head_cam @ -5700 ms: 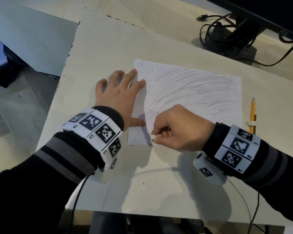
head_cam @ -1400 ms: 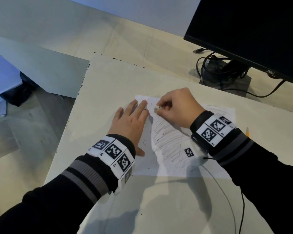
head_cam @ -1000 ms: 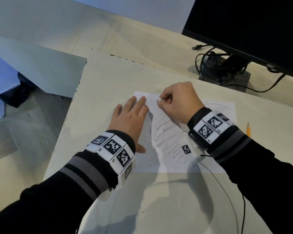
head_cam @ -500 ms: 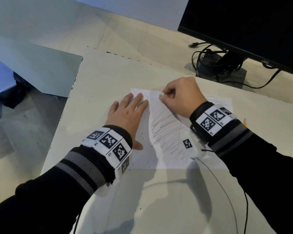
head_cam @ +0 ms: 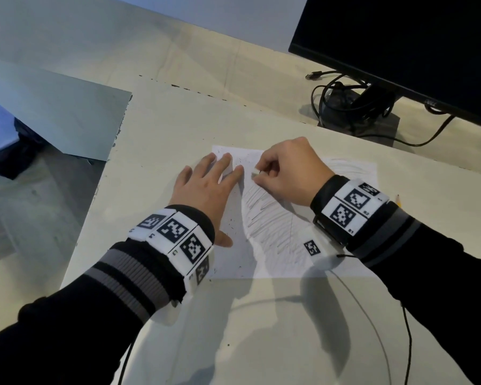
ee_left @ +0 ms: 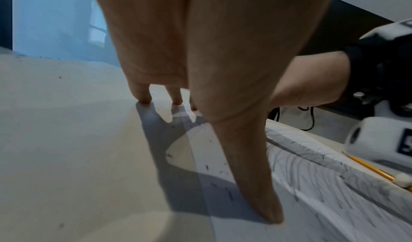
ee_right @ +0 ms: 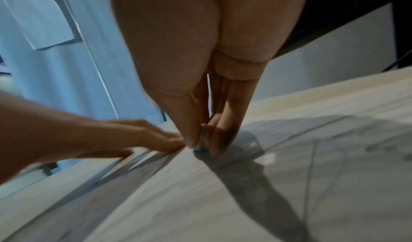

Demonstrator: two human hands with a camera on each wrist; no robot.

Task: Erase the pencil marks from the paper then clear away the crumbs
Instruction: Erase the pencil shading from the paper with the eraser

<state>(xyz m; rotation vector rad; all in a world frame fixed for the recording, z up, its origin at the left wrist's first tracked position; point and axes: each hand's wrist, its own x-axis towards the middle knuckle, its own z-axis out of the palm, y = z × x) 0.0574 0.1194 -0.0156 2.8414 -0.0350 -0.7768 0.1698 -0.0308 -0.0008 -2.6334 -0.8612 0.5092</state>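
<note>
1. Left hand [head_cam: 206,187] lies flat with fingers spread, pressing the left part of the paper [head_cam: 278,240].
2. Right hand [head_cam: 289,173], fingers curled, pinches a small white eraser [head_cam: 256,171] against the paper's far left area, just beside the left fingertips.
3. Pencil marks [head_cam: 272,226] cover the paper right of the left hand; dark crumbs [head_cam: 231,222] dot the sheet beside that hand.
4. Only the left wrist view shows the whole yellow pencil [ee_left: 376,170] past the paper's right edge.

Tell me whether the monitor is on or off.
Off, as far as shows: the monitor screen is uniformly black, with no image or glow, though only part is in view.
</note>
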